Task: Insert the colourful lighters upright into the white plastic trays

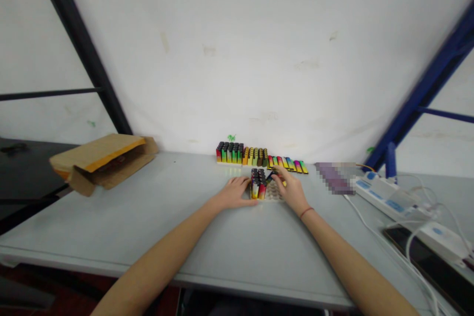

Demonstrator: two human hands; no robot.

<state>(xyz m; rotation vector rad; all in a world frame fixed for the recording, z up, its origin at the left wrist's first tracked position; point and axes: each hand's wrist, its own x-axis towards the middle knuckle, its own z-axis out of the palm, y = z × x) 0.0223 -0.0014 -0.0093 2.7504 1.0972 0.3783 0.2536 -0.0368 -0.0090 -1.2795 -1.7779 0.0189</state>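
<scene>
In front of me stands a pale tray point(274, 192) with rows of round holes. Upright lighters point(258, 185) with black tops and colourful bodies fill its left part; holes show bare on the right. My left hand point(235, 193) grips the tray's left end, thumb along the front and fingers at the side. Over the right half, my right hand point(289, 185) pinches a dark-topped lighter point(271, 177), which is tilted above the holes. The fingers partly cover that lighter. A red string circles my right wrist.
Behind are two filled lighter trays point(229, 154) point(255, 157) and a row of lighters lying flat point(287, 163). An opened cardboard box point(105, 158) lies left. On the right are a power strip point(400, 205), white cables and a dark phone point(425, 256).
</scene>
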